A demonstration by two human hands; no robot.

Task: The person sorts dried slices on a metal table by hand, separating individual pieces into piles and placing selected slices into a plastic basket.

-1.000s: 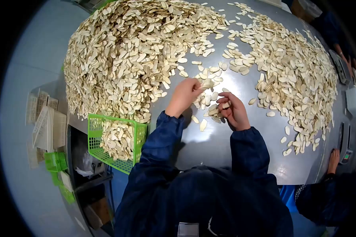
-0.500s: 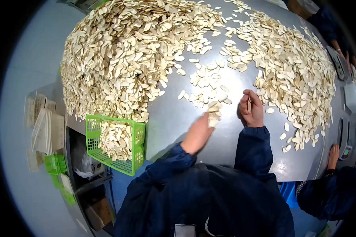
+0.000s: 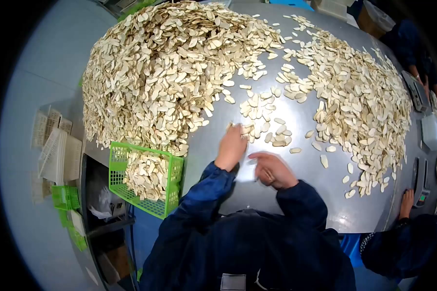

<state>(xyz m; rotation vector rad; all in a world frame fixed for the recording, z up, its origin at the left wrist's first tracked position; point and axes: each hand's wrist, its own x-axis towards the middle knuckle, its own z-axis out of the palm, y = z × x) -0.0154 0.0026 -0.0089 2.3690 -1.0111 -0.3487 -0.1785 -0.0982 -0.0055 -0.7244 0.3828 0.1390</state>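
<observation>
Slices [image 3: 280,129]: 12 o'clock from right hand [image 3: 275,170]; I judge them light, stiff, brittle; pinch long edges.
Left hand [image 3: 232,148]: fingertips at slices; grip, I cannot tell.
Right hand: forefinger extended, others curled; grip unclear.

Glare whitens the table [image 3: 301,116], while the wide view's distorted edges darken to black.

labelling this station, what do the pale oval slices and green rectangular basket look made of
The pale oval slices look like dried plant matter: matt cream faces, uneven outlines; exact plant unclear. The green rectangular basket seems moulded plastic, fairly smooth, from its uniform colour and regular openwork grid.
</observation>
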